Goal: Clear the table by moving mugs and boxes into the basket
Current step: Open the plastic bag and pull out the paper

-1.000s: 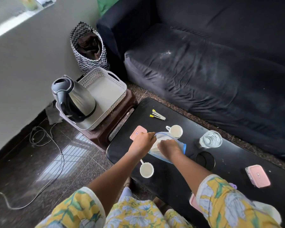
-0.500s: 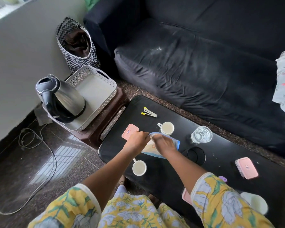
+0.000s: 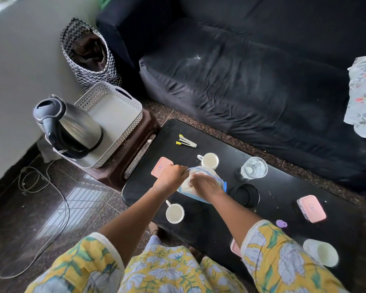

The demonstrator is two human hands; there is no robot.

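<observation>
On the black table (image 3: 209, 227), both hands grip a blue-edged plastic bag (image 3: 187, 187) with white contents. My left hand (image 3: 170, 176) pinches its left top edge; my right hand (image 3: 205, 185) presses on its middle. A white mug (image 3: 209, 161) stands just behind the bag, a second white mug (image 3: 174, 212) in front of it. One pink box (image 3: 160, 169) lies left of my left hand, another pink box (image 3: 312, 208) at the right. The white basket (image 3: 114, 106) sits on a brown stool left of the table and holds a steel kettle (image 3: 72, 127).
A water glass (image 3: 254, 168), a black round lid (image 3: 246, 195), a yellow-tipped clip (image 3: 186, 142), a purple cap (image 3: 281, 224) and a white cup (image 3: 321, 252) are on the table. A dark sofa (image 3: 251, 70) runs behind. A zigzag bag (image 3: 87, 53) stands by the wall; a cable (image 3: 57, 208) crosses the floor.
The view has shifted slightly. Both hands stay on the plastic bag in nearly the same spot; nothing else on the table has moved.
</observation>
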